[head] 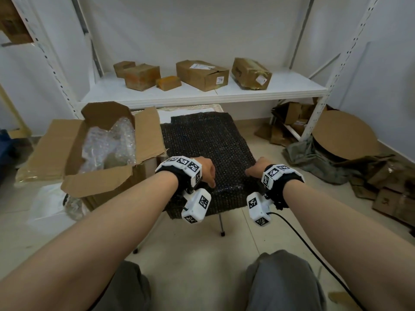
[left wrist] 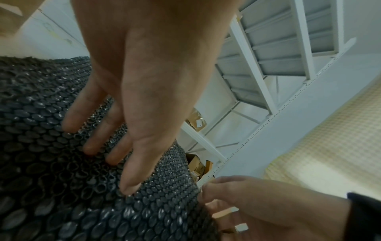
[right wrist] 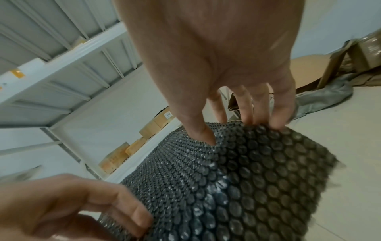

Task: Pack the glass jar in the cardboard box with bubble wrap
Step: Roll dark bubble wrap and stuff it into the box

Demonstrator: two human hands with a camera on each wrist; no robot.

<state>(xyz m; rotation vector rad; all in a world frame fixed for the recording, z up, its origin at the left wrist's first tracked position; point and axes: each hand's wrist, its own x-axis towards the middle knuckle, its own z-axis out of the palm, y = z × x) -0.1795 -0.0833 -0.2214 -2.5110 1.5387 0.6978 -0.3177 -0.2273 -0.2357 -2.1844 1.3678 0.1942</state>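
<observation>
While our left hand [head: 207, 170] presses flat-fingered on the dark bubble wrap [head: 208, 144] and our right hand [head: 258, 169] pinches its near corner, we should lift evenly. No glass jar shows; the cardboard box [head: 74, 153] waits open, left.

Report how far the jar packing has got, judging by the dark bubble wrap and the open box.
Done: the cardboard box stands open with clear wrap already inside. In hand: the left hand presses straight fingers on the dark bubble wrap spread over the small table, and the right hand pinches its near corner. Left: no glass jar is visible in any view, so wrapping and boxing it remain.
</observation>
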